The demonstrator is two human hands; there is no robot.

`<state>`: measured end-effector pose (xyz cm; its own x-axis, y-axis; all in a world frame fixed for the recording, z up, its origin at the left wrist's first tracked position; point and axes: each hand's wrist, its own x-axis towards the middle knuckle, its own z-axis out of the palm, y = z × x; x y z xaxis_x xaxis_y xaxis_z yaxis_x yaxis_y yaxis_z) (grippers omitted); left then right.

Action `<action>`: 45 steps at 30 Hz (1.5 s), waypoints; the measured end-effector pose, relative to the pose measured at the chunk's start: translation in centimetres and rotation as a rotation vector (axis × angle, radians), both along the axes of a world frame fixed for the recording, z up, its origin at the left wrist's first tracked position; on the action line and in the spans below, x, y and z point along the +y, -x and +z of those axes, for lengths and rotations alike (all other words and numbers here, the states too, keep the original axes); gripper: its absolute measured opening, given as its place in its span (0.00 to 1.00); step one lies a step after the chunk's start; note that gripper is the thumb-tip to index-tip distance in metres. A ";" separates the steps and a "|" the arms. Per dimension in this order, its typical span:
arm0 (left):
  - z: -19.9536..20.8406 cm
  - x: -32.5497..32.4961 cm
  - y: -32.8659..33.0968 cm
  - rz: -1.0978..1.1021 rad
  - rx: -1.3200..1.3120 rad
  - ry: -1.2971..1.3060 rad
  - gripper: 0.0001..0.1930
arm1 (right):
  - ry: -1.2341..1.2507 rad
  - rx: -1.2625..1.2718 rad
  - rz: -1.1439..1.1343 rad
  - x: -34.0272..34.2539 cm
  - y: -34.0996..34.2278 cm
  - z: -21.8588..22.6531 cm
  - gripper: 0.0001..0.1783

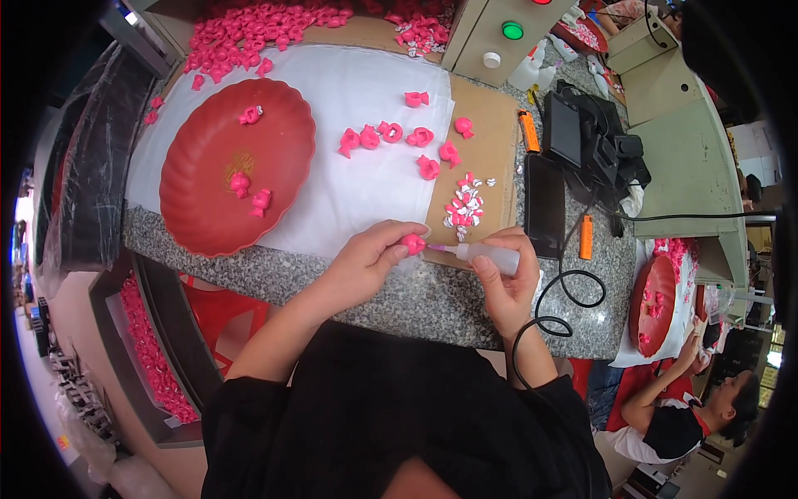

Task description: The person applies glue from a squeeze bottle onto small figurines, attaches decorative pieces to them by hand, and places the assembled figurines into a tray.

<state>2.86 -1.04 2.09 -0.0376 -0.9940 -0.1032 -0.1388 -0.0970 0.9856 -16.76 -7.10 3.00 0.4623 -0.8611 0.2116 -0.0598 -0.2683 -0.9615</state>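
Between the thumb and fingers of my left hand (357, 264) is a small pink plastic figure part (411, 244). My right hand (511, 293) grips a translucent squeeze bottle (497, 257), its thin pinkish nozzle touching or nearly touching the pink part. Beyond my hands, several hollow pink parts (391, 131) lie loosely spread over a white cloth (332, 200) and brown cardboard (490, 112). A heap of tiny pink-and-white pieces (465, 208) sits on the cardboard past my right hand. To the left, a red scalloped plate (195, 154) holds three pink parts.
A large pile of pink parts (241, 37) fills the back left. At right are a black phone (544, 208), orange lighters (586, 237) and a black cable (573, 320) looping near my right forearm. A bin of pink parts (154, 349) stands lower left. Another person (690, 407) works at far right.
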 end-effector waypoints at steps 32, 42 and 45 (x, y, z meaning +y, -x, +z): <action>-0.9 0.7 1.0 0.120 0.546 -0.072 0.10 | -0.568 -0.208 -0.110 -2.6 2.4 0.4 0.15; -0.8 0.4 1.5 0.114 0.672 -0.117 0.07 | -0.475 0.045 -0.174 -3.9 2.0 0.6 0.06; -1.2 0.4 1.5 0.120 0.680 -0.100 0.07 | -0.359 0.183 -0.211 -4.4 1.6 0.0 0.07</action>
